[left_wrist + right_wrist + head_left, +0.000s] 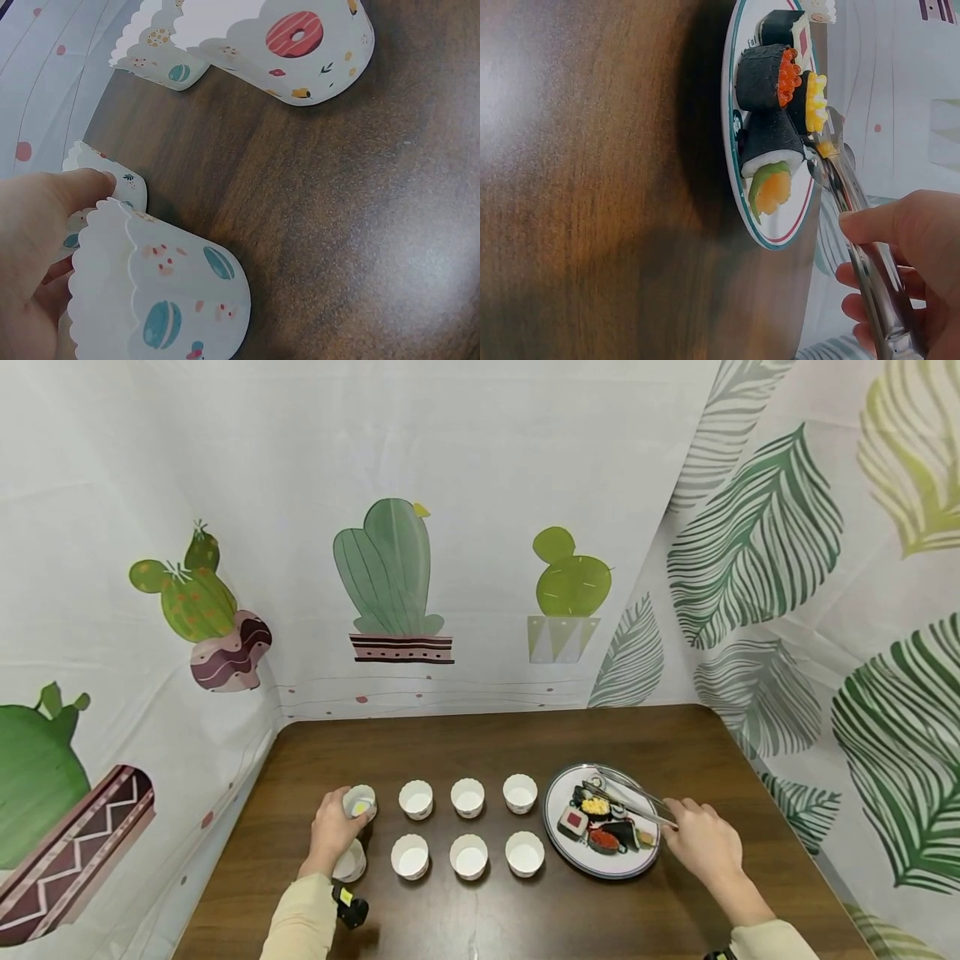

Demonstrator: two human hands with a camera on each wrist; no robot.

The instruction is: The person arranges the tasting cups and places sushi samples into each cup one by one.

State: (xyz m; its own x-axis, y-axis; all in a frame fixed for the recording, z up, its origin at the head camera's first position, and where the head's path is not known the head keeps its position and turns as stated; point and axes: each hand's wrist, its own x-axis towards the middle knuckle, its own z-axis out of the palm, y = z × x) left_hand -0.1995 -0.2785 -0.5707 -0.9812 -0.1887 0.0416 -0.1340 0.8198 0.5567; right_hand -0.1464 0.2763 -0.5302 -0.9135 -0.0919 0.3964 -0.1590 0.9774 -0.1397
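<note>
At the far left my left hand [332, 831] pinches the rim of a white paper baking cup [362, 792] standing on the table; something pale and yellow lies inside it. In the left wrist view the thumb lies over the rim of that cup [133, 187], while a nearer baking cup [180, 292] stands below the hand. On the right, my right hand [705, 839] holds metal tongs [637, 806], thumb on one arm and fingers round the other. Their tips reach among the toy-like sushi pieces [769, 79] on a round plate [558, 847]; I cannot tell whether they grip one.
Several more white baking cups [468, 797] stand in two rows between the hands. The plate sits right of them on the brown wooden table [480, 743]. Printed cloth [495, 468] with cactus and leaf pictures hangs around the back and sides.
</note>
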